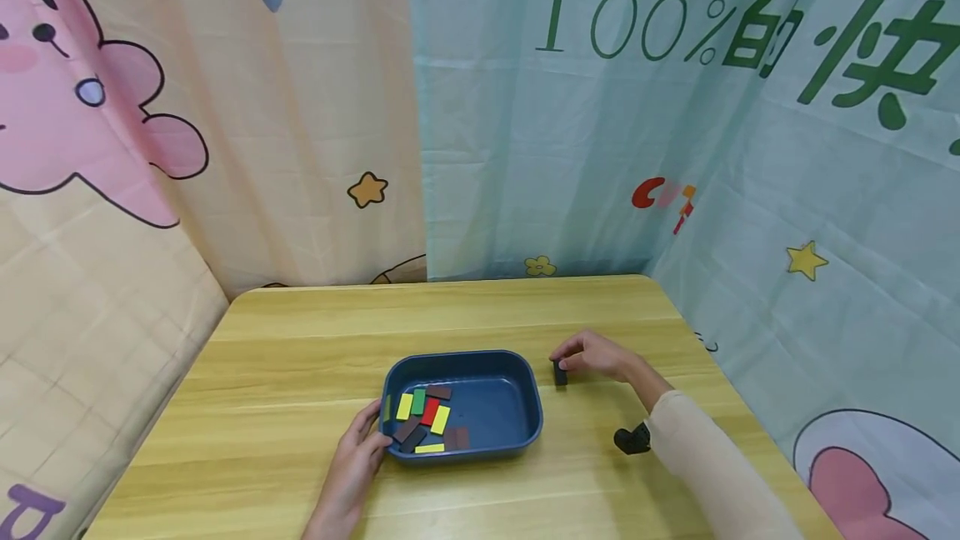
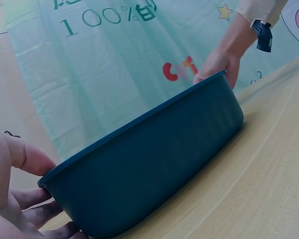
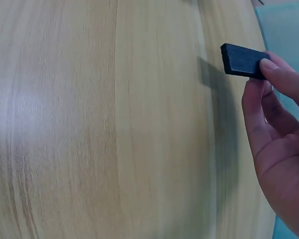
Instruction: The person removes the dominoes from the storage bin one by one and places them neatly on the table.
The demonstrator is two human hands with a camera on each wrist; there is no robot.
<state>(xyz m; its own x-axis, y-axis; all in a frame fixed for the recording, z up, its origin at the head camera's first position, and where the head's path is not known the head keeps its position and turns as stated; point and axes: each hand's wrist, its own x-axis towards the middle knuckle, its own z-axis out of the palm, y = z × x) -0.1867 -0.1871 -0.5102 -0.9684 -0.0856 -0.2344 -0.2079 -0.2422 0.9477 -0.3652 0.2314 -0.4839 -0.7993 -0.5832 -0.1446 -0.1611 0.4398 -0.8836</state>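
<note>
A dark blue rectangular plastic bin (image 1: 504, 405) stands on the table, with several flat blocks in its left half: yellow, green, red, brown and black. My left hand (image 1: 352, 465) grips the bin's left end; in the left wrist view the thumb (image 2: 32, 158) lies at the rim and the other fingers are against the outer wall. To the right of the bin, my right hand (image 1: 600, 355) pinches a small black block (image 3: 243, 61) at one end between thumb and fingertips. The block's free end hangs downward in the head view, over the wooden tabletop.
The wooden table (image 1: 300, 332) has printed curtains (image 1: 510, 148) behind it and along its sides. A black wrist device (image 1: 632, 439) sits at the right sleeve (image 1: 705, 457). Bare wood shows between the bin and the table's far edge.
</note>
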